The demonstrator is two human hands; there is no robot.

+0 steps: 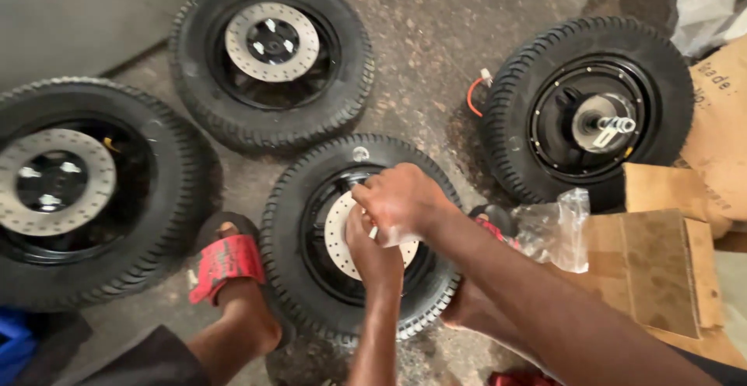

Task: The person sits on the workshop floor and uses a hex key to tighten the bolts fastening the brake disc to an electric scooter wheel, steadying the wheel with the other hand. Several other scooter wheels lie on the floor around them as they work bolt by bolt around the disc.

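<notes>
Both hands meet over the near wheel [358, 238]: right hand [401, 199] above the left hand [372, 252], on its brake disc [340, 234]. Behind that wheel lies another disc wheel [271, 55]; a clear plastic bag [556, 229] lies just right.

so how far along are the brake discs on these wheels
Two wheels already carry a brake disc: the far wheel and the left wheel. In hand is the near wheel: both the left hand and right hand are on its disc. The right wheel shows a bare hub and axle, no disc.
</notes>
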